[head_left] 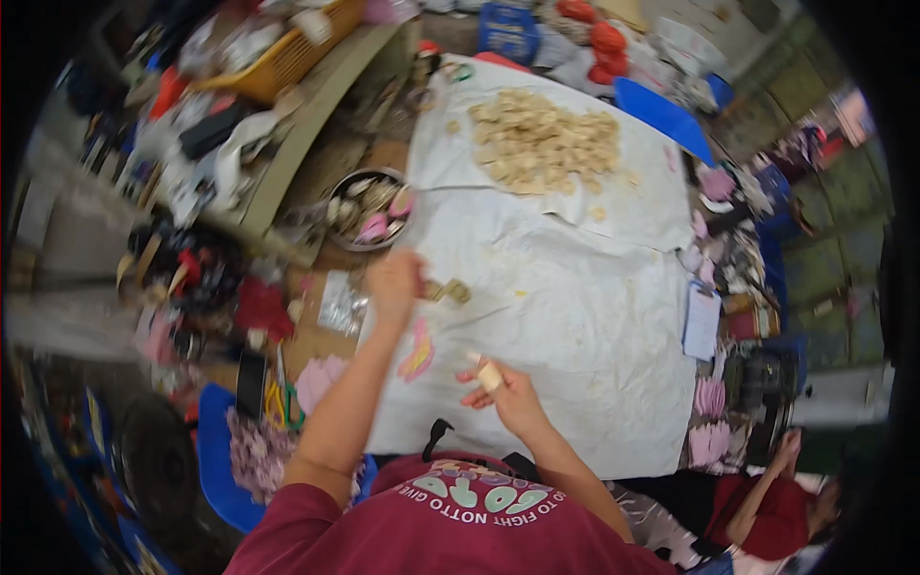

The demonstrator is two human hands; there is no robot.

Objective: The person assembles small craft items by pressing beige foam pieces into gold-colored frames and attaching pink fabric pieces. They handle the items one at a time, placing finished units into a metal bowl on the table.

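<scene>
My left hand (pixel 395 283) is at the left part of the white-covered table. Motion blurs its fingers, so I cannot make out whether they hold anything. Beside its fingertips lie a few small tan pieces (pixel 450 290). Closer to me is a flat pink and yellow piece (pixel 418 353). My right hand (pixel 513 398) is above the near middle of the cloth (pixel 575 335). Its thumb and fingers pinch a small cream-coloured piece (pixel 490 376). At the far end spreads a big heap of similar cream pieces (pixel 546 142).
Left of the cloth stands a round metal bowl (pixel 335 230) with pink and pale pieces in it. A blue chair (pixel 225 479) carries pinkish pieces at the lower left. A clipboard (pixel 701 319) lies at the right edge. Another person in red (pixel 781 517) sits at the lower right.
</scene>
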